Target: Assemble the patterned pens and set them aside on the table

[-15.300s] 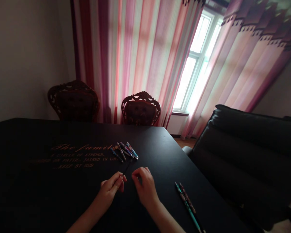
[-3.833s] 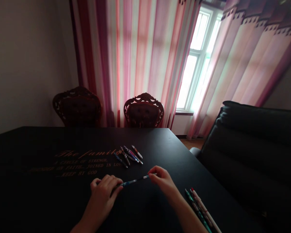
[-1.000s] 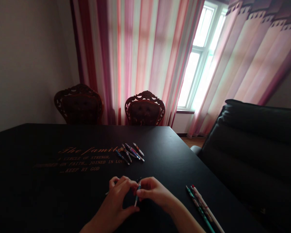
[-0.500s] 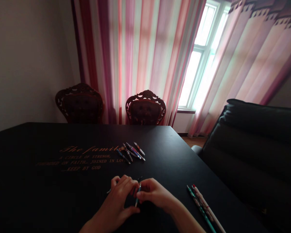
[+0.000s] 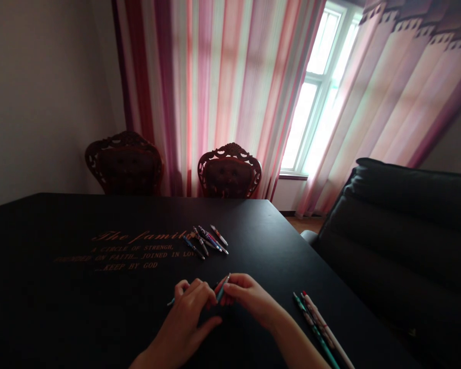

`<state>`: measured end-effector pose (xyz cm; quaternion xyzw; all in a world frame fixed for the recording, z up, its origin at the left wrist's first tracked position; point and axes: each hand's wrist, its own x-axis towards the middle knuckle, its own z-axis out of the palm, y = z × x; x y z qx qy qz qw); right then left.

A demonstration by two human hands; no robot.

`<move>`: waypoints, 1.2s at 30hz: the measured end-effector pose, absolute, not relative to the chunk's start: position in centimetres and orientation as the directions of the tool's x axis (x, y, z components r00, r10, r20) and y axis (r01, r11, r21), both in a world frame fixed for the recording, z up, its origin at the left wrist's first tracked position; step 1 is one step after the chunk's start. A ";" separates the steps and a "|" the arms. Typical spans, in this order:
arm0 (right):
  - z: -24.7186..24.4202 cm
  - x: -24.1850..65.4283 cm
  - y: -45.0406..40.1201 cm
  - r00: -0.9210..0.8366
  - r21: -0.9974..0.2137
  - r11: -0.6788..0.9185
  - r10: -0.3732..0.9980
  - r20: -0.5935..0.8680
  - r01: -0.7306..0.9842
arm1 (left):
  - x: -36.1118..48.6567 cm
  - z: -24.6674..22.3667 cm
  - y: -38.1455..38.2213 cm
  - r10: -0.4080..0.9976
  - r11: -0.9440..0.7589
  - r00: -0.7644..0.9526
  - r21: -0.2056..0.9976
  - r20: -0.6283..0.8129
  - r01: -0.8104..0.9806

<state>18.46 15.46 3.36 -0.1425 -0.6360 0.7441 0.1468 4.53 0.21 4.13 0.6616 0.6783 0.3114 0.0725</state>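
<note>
My right hand pinches a short blue pen part with a silvery pointed end, tilted up and to the right. Close beside it, my left hand has its fingers curled and its thumb held apart. A light blue end of a slim pen-like piece sticks out left of the curled fingers; the rest of it is hidden. Between the hands a small dark tip shows, and I cannot tell what it belongs to. Both hands are just above the black table.
Several pens lie in a loose group farther back, beside gold lettering on the tabletop. At the right lie a green patterned pen and a pale one with a red end. Carved chairs and a black armchair stand around.
My right hand has turned the blue pen part, so its silvery point now faces up and right instead of down. My left thumb has come away from it.
</note>
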 end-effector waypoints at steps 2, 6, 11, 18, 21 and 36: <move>3.2 18.4 15.3 -0.905 -0.987 -0.159 0.423 -0.042 -0.029 | 4.3 3.9 0.3 0.928 -0.033 -0.176 0.543 0.329 0.839; 2.9 18.3 14.9 -0.928 -0.986 -0.164 0.365 -0.073 0.014 | 4.3 4.6 0.2 0.947 -0.048 -0.146 0.572 0.288 0.819; 2.9 18.4 14.5 -0.926 -0.986 -0.155 0.362 -0.107 0.053 | 4.6 5.2 0.1 0.954 -0.042 -0.150 0.614 0.259 0.788; 2.6 18.2 14.5 -0.939 -0.990 -0.131 0.332 -0.088 0.046 | 4.4 4.1 0.2 0.950 -0.020 -0.178 0.618 0.258 0.786; 2.5 18.0 14.5 -0.929 -0.994 -0.109 0.365 -0.067 0.029 | 4.6 3.9 0.1 0.947 -0.004 -0.194 0.611 0.258 0.791; 3.2 17.3 13.8 -0.866 -0.992 -0.126 0.497 -0.058 -0.006 | 4.2 0.6 0.2 0.942 0.042 -0.258 0.691 0.212 0.721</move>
